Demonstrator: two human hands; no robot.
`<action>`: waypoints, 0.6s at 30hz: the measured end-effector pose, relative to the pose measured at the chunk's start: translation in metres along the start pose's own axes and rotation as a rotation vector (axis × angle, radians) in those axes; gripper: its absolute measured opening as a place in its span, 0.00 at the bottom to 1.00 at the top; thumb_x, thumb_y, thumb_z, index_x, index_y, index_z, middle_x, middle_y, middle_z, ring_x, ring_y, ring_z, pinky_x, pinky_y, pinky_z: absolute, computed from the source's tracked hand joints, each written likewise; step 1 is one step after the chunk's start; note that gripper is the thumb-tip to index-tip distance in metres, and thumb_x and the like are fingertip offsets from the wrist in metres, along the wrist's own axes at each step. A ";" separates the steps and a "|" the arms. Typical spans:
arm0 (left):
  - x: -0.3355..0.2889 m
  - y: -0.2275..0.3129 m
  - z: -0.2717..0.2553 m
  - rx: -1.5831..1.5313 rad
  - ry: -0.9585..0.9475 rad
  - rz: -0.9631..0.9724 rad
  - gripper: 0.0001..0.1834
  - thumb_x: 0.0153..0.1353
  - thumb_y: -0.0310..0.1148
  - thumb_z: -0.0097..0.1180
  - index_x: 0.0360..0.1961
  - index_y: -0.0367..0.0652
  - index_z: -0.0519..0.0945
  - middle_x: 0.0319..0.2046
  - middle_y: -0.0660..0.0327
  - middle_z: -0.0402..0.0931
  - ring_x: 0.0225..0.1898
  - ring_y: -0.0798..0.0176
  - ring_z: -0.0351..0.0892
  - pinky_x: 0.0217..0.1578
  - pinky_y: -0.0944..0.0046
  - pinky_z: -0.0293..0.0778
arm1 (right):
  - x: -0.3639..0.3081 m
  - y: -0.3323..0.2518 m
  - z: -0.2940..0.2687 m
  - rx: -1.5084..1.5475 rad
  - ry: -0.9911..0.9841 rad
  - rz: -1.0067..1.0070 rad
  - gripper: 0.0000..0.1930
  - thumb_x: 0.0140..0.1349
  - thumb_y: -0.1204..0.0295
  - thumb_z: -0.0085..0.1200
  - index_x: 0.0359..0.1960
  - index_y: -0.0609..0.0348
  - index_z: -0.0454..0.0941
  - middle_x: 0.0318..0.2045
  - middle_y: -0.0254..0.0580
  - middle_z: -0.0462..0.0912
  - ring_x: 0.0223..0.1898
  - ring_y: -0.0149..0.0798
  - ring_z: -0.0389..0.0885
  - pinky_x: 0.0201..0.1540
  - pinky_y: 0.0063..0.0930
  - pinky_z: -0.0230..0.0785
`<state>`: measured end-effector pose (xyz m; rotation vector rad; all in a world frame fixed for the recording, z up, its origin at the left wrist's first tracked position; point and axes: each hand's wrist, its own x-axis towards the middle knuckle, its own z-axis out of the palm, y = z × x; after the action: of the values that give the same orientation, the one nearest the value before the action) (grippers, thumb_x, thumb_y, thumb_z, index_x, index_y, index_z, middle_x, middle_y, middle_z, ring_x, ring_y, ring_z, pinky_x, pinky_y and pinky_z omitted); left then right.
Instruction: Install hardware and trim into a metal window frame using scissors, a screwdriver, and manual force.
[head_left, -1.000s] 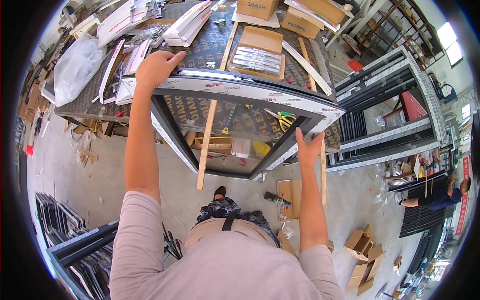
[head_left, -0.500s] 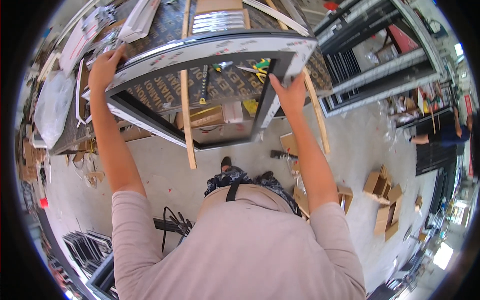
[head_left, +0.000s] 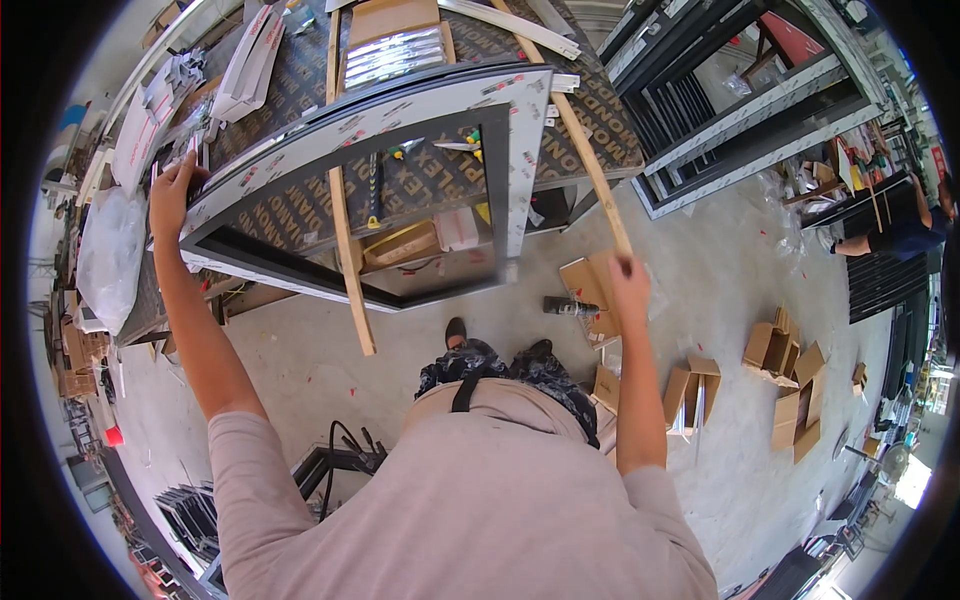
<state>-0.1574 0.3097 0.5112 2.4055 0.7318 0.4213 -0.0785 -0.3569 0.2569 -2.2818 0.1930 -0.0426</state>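
A dark window frame, faced with white printed protective film, stands tilted at the front of the workbench. My left hand is closed on its left end, the fingertips partly hidden. My right hand is closed around the near end of a wooden strip at the frame's right, away from the frame itself. A second wooden strip passes through the frame's opening and juts over the bench's front edge. Through the opening show a dark, slim tool and part of a yellow-green handled tool.
Stacked silvery pieces in a carton and white profiles lie on the bench. A plastic bag hangs at its left. More frames stand at right. Cardboard boxes and a black drill-like tool lie on the floor. Another person is at far right.
My right hand has let go of the frame's right side and moved down onto the wooden strip's end. The frame has shifted left in view, my left hand staying at its left end.
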 end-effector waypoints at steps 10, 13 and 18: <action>0.005 -0.025 -0.014 -0.045 0.166 -0.118 0.29 0.63 0.54 0.51 0.24 0.36 0.82 0.20 0.60 0.79 0.23 0.69 0.77 0.28 0.72 0.69 | -0.103 0.126 -0.018 0.125 -0.325 0.202 0.14 0.59 0.66 0.57 0.37 0.67 0.78 0.25 0.41 0.81 0.28 0.30 0.80 0.35 0.26 0.73; 0.001 -0.014 -0.014 0.083 0.174 -0.133 0.28 0.64 0.53 0.50 0.24 0.35 0.83 0.19 0.60 0.79 0.23 0.69 0.77 0.29 0.70 0.70 | -0.083 0.100 0.004 0.234 -0.452 0.163 0.13 0.59 0.68 0.57 0.39 0.67 0.77 0.29 0.43 0.82 0.31 0.33 0.82 0.36 0.27 0.74; -0.011 0.009 -0.008 0.188 0.195 -0.115 0.29 0.64 0.53 0.48 0.23 0.36 0.83 0.18 0.60 0.79 0.23 0.68 0.77 0.30 0.68 0.70 | -0.022 -0.005 0.019 0.154 -0.629 -0.107 0.12 0.58 0.69 0.56 0.40 0.64 0.78 0.33 0.49 0.83 0.36 0.44 0.83 0.41 0.31 0.74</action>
<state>-0.1666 0.3005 0.5215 2.5031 1.0315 0.5684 -0.0982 -0.3365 0.2487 -2.0398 -0.2527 0.5768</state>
